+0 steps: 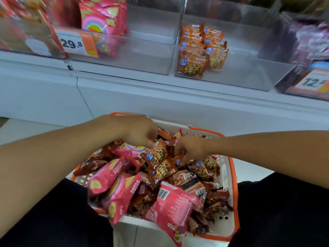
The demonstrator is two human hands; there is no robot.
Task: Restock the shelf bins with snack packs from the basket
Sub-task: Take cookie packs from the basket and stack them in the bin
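Note:
A white basket with an orange rim sits low in front of me, heaped with orange cookie packs, brown packs and pink chip bags. My left hand reaches down into the far side of the pile, fingers curled among the orange and brown packs. My right hand digs into the middle of the pile, fingers bent round small orange packs. Above, a clear shelf bin holds a row of orange cookie packs at its left side.
Left of that bin, another clear bin holds pink chip bags at its left, with a 29.8 price tag. A bin with dark purple packs stands at the right. A white shelf ledge runs below the bins.

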